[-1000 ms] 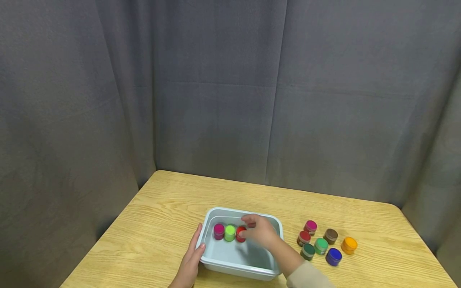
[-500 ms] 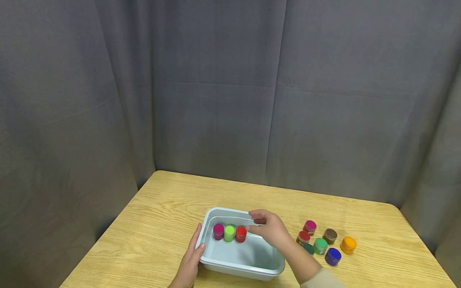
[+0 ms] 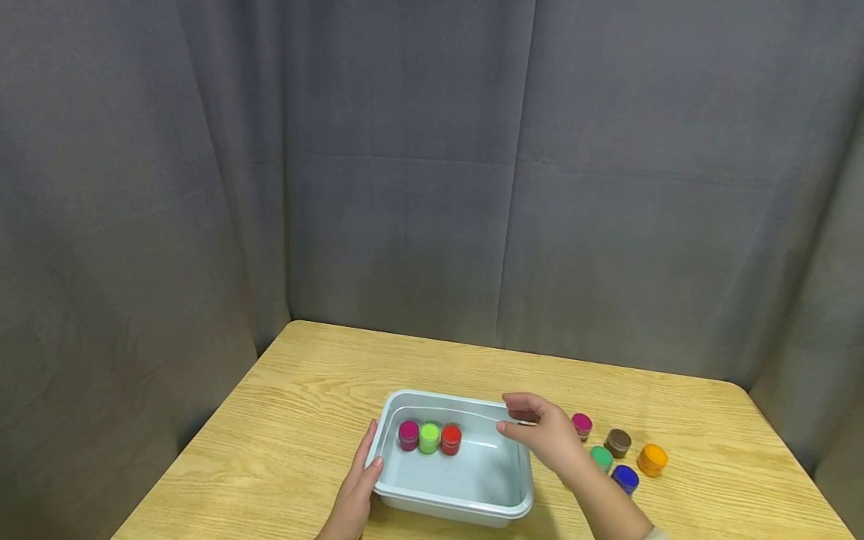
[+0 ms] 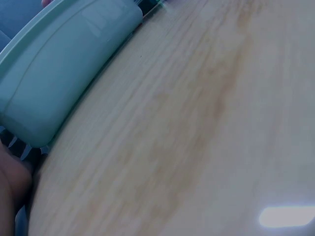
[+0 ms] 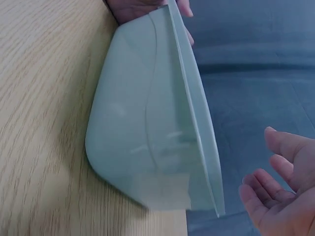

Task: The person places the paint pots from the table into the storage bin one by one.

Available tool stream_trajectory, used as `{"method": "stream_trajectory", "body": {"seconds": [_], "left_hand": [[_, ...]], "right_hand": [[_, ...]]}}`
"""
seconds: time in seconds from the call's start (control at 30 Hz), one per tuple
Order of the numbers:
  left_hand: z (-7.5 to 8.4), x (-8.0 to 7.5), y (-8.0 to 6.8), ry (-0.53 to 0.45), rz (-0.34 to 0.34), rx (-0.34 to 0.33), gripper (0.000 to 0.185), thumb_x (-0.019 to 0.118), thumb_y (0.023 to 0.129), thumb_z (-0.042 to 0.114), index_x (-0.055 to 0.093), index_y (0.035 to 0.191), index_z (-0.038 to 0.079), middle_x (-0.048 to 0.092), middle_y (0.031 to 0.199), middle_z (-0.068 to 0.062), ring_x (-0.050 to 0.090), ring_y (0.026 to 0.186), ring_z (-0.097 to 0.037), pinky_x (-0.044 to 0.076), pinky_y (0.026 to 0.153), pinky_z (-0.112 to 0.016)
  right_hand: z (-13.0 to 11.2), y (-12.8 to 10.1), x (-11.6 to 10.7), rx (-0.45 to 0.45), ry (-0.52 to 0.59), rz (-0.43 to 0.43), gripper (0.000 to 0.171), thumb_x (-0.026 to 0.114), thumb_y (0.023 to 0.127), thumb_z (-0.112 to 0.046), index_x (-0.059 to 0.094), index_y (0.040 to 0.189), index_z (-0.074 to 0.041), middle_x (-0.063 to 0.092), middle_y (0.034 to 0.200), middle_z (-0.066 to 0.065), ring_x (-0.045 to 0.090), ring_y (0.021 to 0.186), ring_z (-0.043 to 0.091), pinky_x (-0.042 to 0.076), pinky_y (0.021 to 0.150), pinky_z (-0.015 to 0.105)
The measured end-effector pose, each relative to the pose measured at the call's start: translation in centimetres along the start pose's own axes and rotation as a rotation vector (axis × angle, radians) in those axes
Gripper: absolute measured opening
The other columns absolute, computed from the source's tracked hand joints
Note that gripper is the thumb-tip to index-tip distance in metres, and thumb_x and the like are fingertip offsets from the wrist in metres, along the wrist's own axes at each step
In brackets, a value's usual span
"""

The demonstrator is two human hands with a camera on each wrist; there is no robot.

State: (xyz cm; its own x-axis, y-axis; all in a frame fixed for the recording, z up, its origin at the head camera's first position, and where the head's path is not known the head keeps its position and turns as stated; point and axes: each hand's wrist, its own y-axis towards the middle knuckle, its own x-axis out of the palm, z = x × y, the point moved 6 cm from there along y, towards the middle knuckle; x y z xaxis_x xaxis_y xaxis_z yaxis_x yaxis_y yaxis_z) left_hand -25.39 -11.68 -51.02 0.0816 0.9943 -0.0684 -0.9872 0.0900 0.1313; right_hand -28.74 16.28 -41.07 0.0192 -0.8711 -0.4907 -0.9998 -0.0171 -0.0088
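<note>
A pale blue plastic tub (image 3: 520, 495) stands on the wooden table (image 3: 304, 390). Along its far wall inside stand a magenta jar (image 3: 408, 434), a light green jar (image 3: 429, 437) and a red jar (image 3: 451, 439) in a row. My left hand (image 3: 364, 469) rests flat against the tub's left wall, thumb on the rim. My right hand (image 3: 518, 420) hovers over the tub's right rim, fingers relaxed and holding nothing. The right wrist view shows the tub's outer wall (image 5: 142, 137) and my empty right hand (image 5: 270, 184).
Loose jars stand on the table right of the tub: magenta (image 3: 582, 424), brown (image 3: 618, 442), orange (image 3: 652, 459), green (image 3: 601, 457) and blue (image 3: 625, 478); my right forearm hides others. A grey curtain (image 3: 432, 187) closes off the back and sides.
My right hand let go of the red jar beside the green one and has drawn back to the right, out over the tub's right rim. The left hand has stayed put.
</note>
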Motion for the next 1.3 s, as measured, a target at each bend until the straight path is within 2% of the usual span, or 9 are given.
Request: {"method": "stream_trajectory", "body": {"seconds": [0.17, 0.47, 0.57, 0.8, 0.93, 1.03, 1.17, 1.3], "left_hand": [[-0.1, 0.0, 0.1, -0.007, -0.01, -0.004, 0.059, 0.034, 0.106, 0.028, 0.013, 0.158, 0.008, 0.005, 0.165, -0.017, 0.001, 0.15, -0.046, 0.003, 0.117, -0.067], [0.0, 0.0, 0.0, -0.011, -0.013, 0.015, 0.058, 0.035, 0.106, 0.024, 0.014, 0.157, 0.007, 0.005, 0.165, -0.018, 0.0, 0.15, -0.046, 0.003, 0.116, -0.068], [0.0, 0.0, 0.0, -0.003, -0.009, 0.019, 0.058, 0.035, 0.105, 0.023, 0.014, 0.157, 0.007, 0.006, 0.165, -0.018, 0.0, 0.15, -0.046, 0.003, 0.116, -0.068], [-0.2, -0.1, 0.1, 0.004, 0.009, 0.003, 0.058, 0.035, 0.105, 0.024, 0.015, 0.157, 0.007, 0.008, 0.165, -0.017, 0.002, 0.15, -0.045, 0.003, 0.117, -0.067], [-0.2, -0.1, 0.1, 0.008, 0.008, 0.006, 0.058, 0.034, 0.106, 0.025, 0.015, 0.157, 0.007, 0.008, 0.165, -0.017, 0.002, 0.15, -0.046, 0.003, 0.116, -0.068], [-0.3, -0.1, 0.2, 0.004, 0.01, -0.007, 0.058, 0.034, 0.106, 0.025, 0.015, 0.158, 0.009, 0.008, 0.165, -0.016, 0.003, 0.15, -0.045, 0.003, 0.116, -0.067], [-0.3, 0.0, 0.2, 0.002, 0.003, -0.018, 0.058, 0.034, 0.106, 0.025, 0.015, 0.158, 0.01, 0.007, 0.166, -0.015, 0.001, 0.15, -0.045, 0.003, 0.116, -0.069], [-0.2, 0.1, 0.2, -0.005, 0.002, -0.017, 0.058, 0.035, 0.106, 0.026, 0.015, 0.158, 0.01, 0.007, 0.166, -0.015, 0.002, 0.15, -0.045, 0.002, 0.116, -0.068]], "right_hand": [[0.8, -0.5, -1.3, -0.013, -0.002, 0.015, 0.045, 0.078, 0.083, -0.021, 0.064, 0.124, -0.006, 0.066, 0.125, 0.015, 0.061, 0.117, 0.033, 0.058, 0.09, 0.044], [2.5, -1.6, -3.6, 0.033, 0.005, 0.023, 0.05, 0.076, 0.086, -0.022, 0.06, 0.13, -0.007, 0.06, 0.133, 0.018, 0.057, 0.122, 0.034, 0.06, 0.083, 0.035], [3.3, -2.0, -4.5, 0.026, 0.0, 0.026, 0.053, 0.076, 0.086, -0.023, 0.058, 0.133, -0.006, 0.058, 0.134, 0.019, 0.057, 0.121, 0.033, 0.06, 0.086, 0.033], [5.9, -2.6, -6.4, 0.062, -0.003, 0.044, 0.058, 0.075, 0.087, -0.029, 0.055, 0.136, -0.005, 0.062, 0.131, 0.014, 0.059, 0.119, 0.027, 0.057, 0.088, 0.027], [7.5, -3.0, -7.4, 0.108, -0.022, 0.036, 0.063, 0.071, 0.089, -0.037, 0.051, 0.14, -0.006, 0.054, 0.142, 0.015, 0.051, 0.129, 0.034, 0.054, 0.099, 0.038], [8.5, -3.3, -8.1, 0.127, -0.073, 0.031, 0.068, 0.069, 0.09, -0.041, 0.046, 0.143, -0.005, 0.048, 0.146, 0.019, 0.048, 0.131, 0.039, 0.054, 0.096, 0.047], [9.5, -3.6, -9.0, 0.137, -0.113, 0.043, 0.07, 0.068, 0.091, -0.041, 0.043, 0.144, -0.002, 0.049, 0.145, 0.021, 0.05, 0.128, 0.038, 0.054, 0.096, 0.046], [10.6, -3.7, -9.7, 0.17, -0.132, 0.056, 0.073, 0.067, 0.091, -0.043, 0.042, 0.145, -0.001, 0.047, 0.147, 0.023, 0.046, 0.131, 0.042, 0.047, 0.103, 0.052]]}}
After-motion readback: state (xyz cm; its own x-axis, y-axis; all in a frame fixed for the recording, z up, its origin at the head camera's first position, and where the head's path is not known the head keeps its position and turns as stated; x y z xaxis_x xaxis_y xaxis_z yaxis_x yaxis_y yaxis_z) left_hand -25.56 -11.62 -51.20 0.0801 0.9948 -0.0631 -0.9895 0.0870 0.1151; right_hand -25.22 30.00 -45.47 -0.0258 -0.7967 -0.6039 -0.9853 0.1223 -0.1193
